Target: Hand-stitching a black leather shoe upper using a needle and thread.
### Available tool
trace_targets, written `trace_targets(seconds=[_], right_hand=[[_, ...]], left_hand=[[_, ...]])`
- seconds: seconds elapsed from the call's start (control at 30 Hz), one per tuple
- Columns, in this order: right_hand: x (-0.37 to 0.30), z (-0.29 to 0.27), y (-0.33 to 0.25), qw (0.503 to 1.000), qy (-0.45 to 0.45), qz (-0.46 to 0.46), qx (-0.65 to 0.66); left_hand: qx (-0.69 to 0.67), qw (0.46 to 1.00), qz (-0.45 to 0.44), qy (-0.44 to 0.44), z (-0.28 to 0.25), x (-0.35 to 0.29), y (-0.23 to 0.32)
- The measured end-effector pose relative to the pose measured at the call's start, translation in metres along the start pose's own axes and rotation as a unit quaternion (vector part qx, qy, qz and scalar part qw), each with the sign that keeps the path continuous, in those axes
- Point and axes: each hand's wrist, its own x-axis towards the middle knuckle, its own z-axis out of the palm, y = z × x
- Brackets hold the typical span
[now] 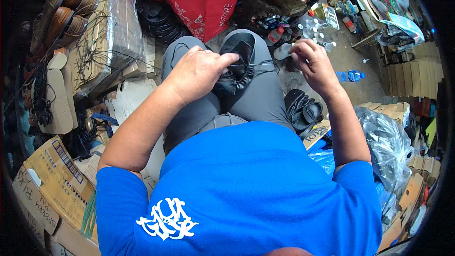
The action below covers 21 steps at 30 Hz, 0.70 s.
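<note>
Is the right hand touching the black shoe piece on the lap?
No, the right hand is raised off to the right, clearly apart from the black shoe piece.

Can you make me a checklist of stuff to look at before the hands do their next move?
1. Black shoe piece on the lap: ok, it rests between the thighs.
2. Left hand at the piece: ok, its thumb reaches over it.
3. Right hand clear of the piece: ok, it is raised off to the right.
4. Something in the right fingers: cannot tell, too small to see.
5. All bottles upright: not ok, the blue bottle lies on its side on the floor.
</note>
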Motion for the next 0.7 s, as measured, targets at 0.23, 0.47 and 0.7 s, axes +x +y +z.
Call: trace_targets(seconds=[0.23, 0.47, 0.7], right_hand=[[0.016, 0.017, -0.036, 0.962, -0.098, -0.155, -0.204], [0.023, 0.034, -0.038, 0.959, -0.139, -0.147, -0.199], [0.024, 0.038, -0.032, 0.981, -0.125, -0.107, -0.101]], left_hand=[[-0.082, 0.983, -0.038, 0.157, -0.013, -0.001, -0.003], [0.042, 0.999, -0.005, 0.030, -0.001, 0.008, 0.005], [0.061, 0.998, -0.006, -0.020, 0.002, 0.025, 0.014]])
